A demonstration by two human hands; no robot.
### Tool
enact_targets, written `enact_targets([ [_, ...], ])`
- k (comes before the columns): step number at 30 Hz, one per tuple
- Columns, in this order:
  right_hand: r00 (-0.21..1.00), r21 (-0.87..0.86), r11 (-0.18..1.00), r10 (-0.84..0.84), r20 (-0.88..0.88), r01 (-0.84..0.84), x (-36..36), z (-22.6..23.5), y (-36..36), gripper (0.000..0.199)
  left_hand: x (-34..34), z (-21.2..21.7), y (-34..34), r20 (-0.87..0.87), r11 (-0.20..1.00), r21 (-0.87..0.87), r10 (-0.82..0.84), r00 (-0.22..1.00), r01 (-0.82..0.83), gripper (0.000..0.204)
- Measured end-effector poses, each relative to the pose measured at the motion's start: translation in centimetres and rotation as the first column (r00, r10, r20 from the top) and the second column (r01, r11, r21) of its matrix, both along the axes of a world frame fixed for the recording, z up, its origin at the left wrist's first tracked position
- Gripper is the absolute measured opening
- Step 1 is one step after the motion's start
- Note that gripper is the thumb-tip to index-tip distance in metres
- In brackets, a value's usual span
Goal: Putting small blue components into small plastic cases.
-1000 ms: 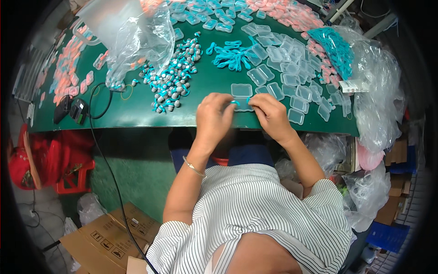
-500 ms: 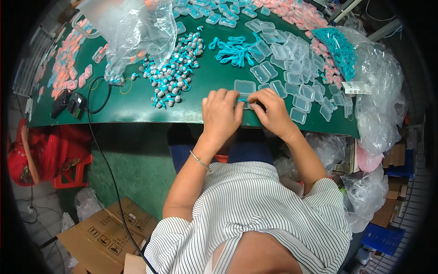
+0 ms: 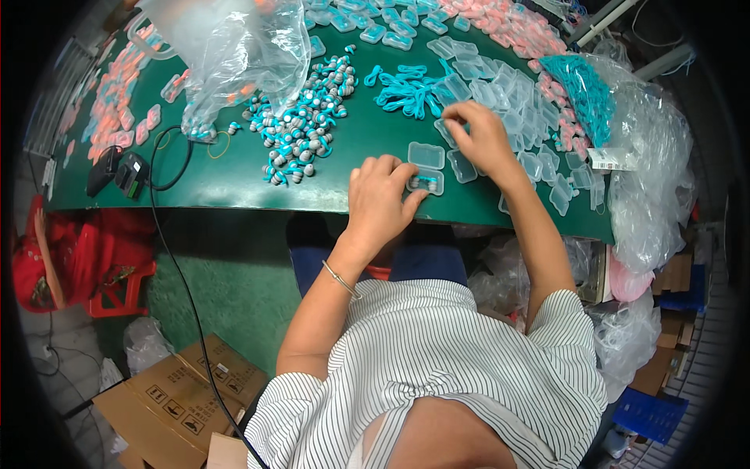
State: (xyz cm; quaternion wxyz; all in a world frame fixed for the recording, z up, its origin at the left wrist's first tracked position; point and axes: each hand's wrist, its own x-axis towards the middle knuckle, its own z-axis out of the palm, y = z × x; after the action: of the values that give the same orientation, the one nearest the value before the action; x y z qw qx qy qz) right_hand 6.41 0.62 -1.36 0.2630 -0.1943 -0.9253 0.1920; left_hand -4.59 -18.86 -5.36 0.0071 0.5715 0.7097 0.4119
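A small clear plastic case (image 3: 426,155) lies with its lid up near the table's front edge. Grey-and-blue striped pieces (image 3: 423,183) sit in its lower half. My left hand (image 3: 379,193) grips the case's left side, thumb and forefinger at its edge. Above and to the right, my right hand (image 3: 482,139) is raised over empty clear cases (image 3: 508,98), its fingers bent and apart, with nothing visible in them. Just left of its fingertips lie bundled turquoise cords (image 3: 410,92). Left of the cords is a pile of grey-and-blue striped beads with turquoise ends (image 3: 301,129).
A clear plastic bag (image 3: 246,59) stands at the back left, beside pink filled cases (image 3: 117,102). Blue filled cases (image 3: 375,33) line the far side. Turquoise cords in a bag (image 3: 578,94) lie right. A black cable (image 3: 176,270) hangs over the table's edge (image 3: 258,208).
My right hand has left the case and moved up and right toward the cords. The open case with its striped pieces now shows; my left hand stays at it.
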Motion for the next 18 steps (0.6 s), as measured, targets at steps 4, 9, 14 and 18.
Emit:
enact_targets([
  [4, 0.963, 0.220, 0.963, -0.196, 0.186, 0.154, -2.6, -0.7, 2.3, 0.016, 0.1, 0.6, 0.0, 0.005, 1.000, -0.030, -0.002, 1.000, 0.002, 0.043],
  [9, 0.883, 0.318, 0.921, -0.329, 0.334, 0.223, -4.1, -2.0, 3.1, 0.018, -0.3, 0.5, 0.3, -0.030, 0.997, -0.072, -0.036, 0.999, 0.033, 0.045],
  [14, 0.913, 0.297, 0.913, -0.347, 0.213, 0.278, -1.3, 0.0, 3.0, 0.023, -0.6, 0.2, 0.2, -0.019, 0.995, -0.082, -0.061, 0.998, 0.059, 0.045],
  [18, 0.989, 0.022, 0.992, -0.127, 0.080, 0.126, 1.6, 1.1, -0.2, 0.023, -0.8, 0.0, 0.0, -0.007, 0.997, -0.054, -0.060, 0.998, 0.059, 0.045],
])
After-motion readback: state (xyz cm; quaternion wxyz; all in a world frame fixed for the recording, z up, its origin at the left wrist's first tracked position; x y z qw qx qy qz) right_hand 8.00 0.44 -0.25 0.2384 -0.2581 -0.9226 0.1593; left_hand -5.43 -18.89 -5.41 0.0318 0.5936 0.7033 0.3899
